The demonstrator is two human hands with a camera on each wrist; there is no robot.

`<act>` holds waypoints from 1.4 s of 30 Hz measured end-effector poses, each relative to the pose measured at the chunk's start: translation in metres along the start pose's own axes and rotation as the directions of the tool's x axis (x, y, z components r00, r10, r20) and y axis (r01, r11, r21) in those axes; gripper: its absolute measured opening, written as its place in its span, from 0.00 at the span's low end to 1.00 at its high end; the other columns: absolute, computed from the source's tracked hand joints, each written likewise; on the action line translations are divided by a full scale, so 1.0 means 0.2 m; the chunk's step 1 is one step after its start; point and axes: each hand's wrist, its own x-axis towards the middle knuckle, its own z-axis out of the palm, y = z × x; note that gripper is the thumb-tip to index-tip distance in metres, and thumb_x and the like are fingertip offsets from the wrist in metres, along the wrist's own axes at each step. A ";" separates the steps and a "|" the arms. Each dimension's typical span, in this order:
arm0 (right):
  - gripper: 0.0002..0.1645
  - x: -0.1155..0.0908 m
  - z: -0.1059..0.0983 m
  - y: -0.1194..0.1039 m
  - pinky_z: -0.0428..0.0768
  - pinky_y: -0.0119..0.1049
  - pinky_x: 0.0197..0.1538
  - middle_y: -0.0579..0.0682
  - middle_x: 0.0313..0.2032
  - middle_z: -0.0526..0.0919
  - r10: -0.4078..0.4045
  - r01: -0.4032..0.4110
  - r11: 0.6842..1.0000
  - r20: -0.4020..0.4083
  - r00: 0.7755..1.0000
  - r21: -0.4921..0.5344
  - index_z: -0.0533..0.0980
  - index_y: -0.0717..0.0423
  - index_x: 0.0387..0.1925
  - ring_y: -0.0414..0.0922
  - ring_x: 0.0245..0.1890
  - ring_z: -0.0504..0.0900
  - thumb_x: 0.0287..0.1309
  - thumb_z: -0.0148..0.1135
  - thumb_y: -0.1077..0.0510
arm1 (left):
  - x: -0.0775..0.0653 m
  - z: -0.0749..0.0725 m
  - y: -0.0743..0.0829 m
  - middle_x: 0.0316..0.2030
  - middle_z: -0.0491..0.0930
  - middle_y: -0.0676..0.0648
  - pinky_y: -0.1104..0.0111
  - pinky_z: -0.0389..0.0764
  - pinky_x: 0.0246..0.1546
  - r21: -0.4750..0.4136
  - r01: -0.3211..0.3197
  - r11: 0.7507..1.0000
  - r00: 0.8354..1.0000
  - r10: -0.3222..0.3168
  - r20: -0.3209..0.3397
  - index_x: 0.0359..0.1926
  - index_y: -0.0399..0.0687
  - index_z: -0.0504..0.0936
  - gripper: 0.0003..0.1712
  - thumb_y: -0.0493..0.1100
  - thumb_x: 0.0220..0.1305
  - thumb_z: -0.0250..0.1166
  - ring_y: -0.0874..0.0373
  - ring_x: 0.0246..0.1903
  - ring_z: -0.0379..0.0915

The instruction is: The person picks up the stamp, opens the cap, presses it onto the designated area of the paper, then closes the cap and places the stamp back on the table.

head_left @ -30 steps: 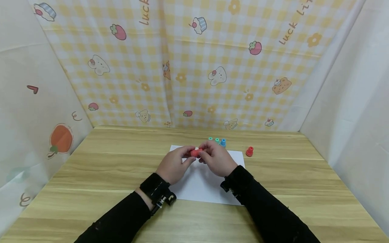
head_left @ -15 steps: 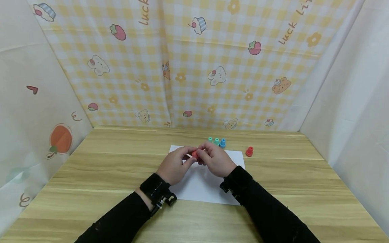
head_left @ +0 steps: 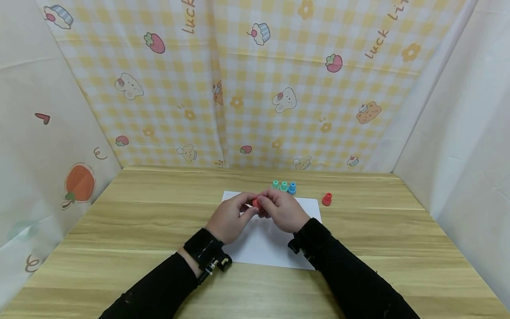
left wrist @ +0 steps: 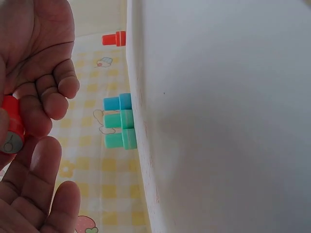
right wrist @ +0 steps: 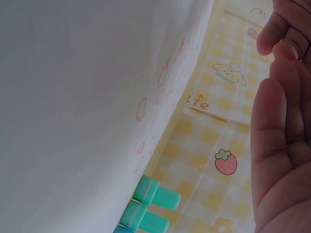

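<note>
Both hands meet over the white paper [head_left: 271, 248] around a small red toy stamp [head_left: 256, 203]. My right hand [head_left: 287, 213] pinches it between thumb and curled fingers, covering much of it. From the other side, the fingertips of my left hand [head_left: 228, 218] hold it too. In the left wrist view the red stamp [left wrist: 13, 121] shows a grey round end face with a faint mark. The right wrist view shows fingers but not the held stamp. Faint red prints [right wrist: 164, 73] mark the paper there.
Two green stamps [head_left: 284, 186] and a blue stamp [head_left: 292, 188] stand in a row behind the paper. Another red stamp [head_left: 327, 199] stands to the right on the wooden table [head_left: 378, 248]. A yellow checked cloth [head_left: 255, 88] hangs behind the table.
The right fingers have shifted slightly left along the red stamp and now cover more of it. Both arms stay nearly in place; the other stamps have not moved.
</note>
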 end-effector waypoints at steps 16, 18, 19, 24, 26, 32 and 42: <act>0.13 0.00 0.00 0.00 0.89 0.40 0.48 0.53 0.40 0.88 -0.004 0.004 1.000 -0.002 1.000 0.007 0.82 0.60 0.48 0.42 0.38 0.87 0.81 0.53 0.58 | 0.01 0.01 0.00 0.46 0.89 0.52 0.71 0.82 0.40 -0.069 0.039 0.997 0.999 -0.041 -0.033 0.53 0.49 0.86 0.11 0.41 0.73 0.68 0.63 0.39 0.80; 0.12 0.00 0.00 0.00 0.89 0.40 0.48 0.53 0.40 0.88 -0.009 0.009 1.000 -0.001 1.000 0.008 0.82 0.60 0.48 0.42 0.38 0.87 0.81 0.53 0.59 | 0.01 0.01 0.00 0.46 0.89 0.52 0.70 0.82 0.41 -0.079 0.044 0.996 0.998 -0.046 -0.031 0.53 0.49 0.85 0.10 0.41 0.73 0.68 0.63 0.40 0.81; 0.12 0.01 0.00 0.00 0.89 0.40 0.48 0.53 0.40 0.88 -0.012 0.012 1.000 0.000 1.000 0.010 0.82 0.60 0.48 0.42 0.38 0.87 0.81 0.53 0.59 | 0.01 0.01 0.00 0.46 0.89 0.52 0.70 0.83 0.41 -0.083 0.045 0.996 0.998 -0.048 -0.030 0.52 0.49 0.85 0.10 0.41 0.73 0.68 0.62 0.40 0.81; 0.13 0.01 0.01 0.01 0.88 0.38 0.48 0.54 0.41 0.87 -0.043 0.043 0.999 0.005 0.999 0.021 0.81 0.61 0.47 0.42 0.39 0.87 0.82 0.51 0.59 | 0.01 0.01 -0.01 0.47 0.89 0.51 0.65 0.85 0.46 -0.088 0.035 0.995 0.998 -0.039 -0.040 0.51 0.47 0.85 0.09 0.40 0.73 0.68 0.60 0.43 0.83; 0.14 0.01 0.01 0.02 0.88 0.38 0.48 0.54 0.41 0.87 -0.056 0.056 0.998 0.006 0.998 0.029 0.81 0.61 0.47 0.42 0.39 0.87 0.82 0.50 0.58 | 0.01 0.01 -0.01 0.48 0.89 0.49 0.62 0.87 0.48 -0.094 0.035 0.995 0.998 -0.040 -0.048 0.52 0.46 0.85 0.10 0.40 0.73 0.68 0.59 0.44 0.84; 0.16 0.00 0.01 0.02 0.88 0.37 0.47 0.54 0.41 0.89 -0.056 0.056 0.998 0.007 0.998 0.028 0.83 0.61 0.50 0.42 0.39 0.87 0.82 0.51 0.57 | 0.01 0.01 0.00 0.50 0.89 0.48 0.58 0.87 0.50 -0.103 0.038 0.994 0.997 -0.044 -0.063 0.52 0.46 0.85 0.10 0.40 0.72 0.69 0.57 0.46 0.85; 0.15 0.01 0.00 0.02 0.89 0.36 0.47 0.55 0.42 0.89 -0.062 0.062 0.998 0.017 0.998 0.016 0.83 0.62 0.50 0.41 0.39 0.87 0.81 0.52 0.59 | 0.01 0.01 -0.01 0.47 0.89 0.49 0.61 0.85 0.49 -0.179 0.046 0.983 0.996 -0.058 -0.062 0.46 0.46 0.85 0.06 0.37 0.70 0.70 0.58 0.46 0.84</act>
